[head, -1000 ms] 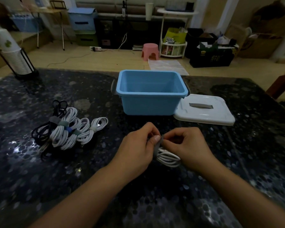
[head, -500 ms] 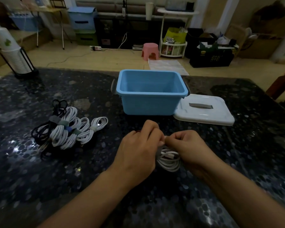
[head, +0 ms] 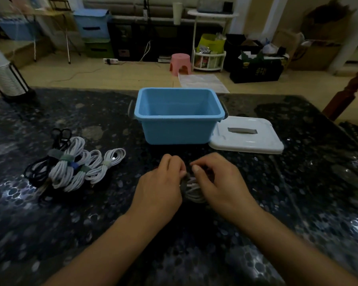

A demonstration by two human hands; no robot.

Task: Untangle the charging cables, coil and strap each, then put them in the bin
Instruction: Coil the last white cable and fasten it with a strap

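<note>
- I see both hands meeting low in the middle of the dark speckled worktop [head: 298, 203], just in front of the bin.
- My left hand [head: 161, 182] and right hand [head: 219, 182] each have a grip clamped on a small coiled white cable [head: 194, 191], fingers curled and pinching at its top, where a dark strap [head: 183, 185] wraps it.
- The coil is mostly hidden between the hands; its loops seem to run left to right, but I cannot tell its long axis for sure.
- The blue bin [head: 179, 129] sits upright and open just beyond the hands, its long side facing me.
- Its white lid [head: 248, 139] lies flat on the worktop, touching the bin's right side.
- To the left, well apart from the hands, lies a pile of strapped cables [head: 74, 168], white and black, their long axes slanting from near-left to far-right.
- Beyond the worktop is a dim room with a wooden floor [head: 112, 75], a pink stool [head: 180, 64] and storage boxes along the wall.
</note>
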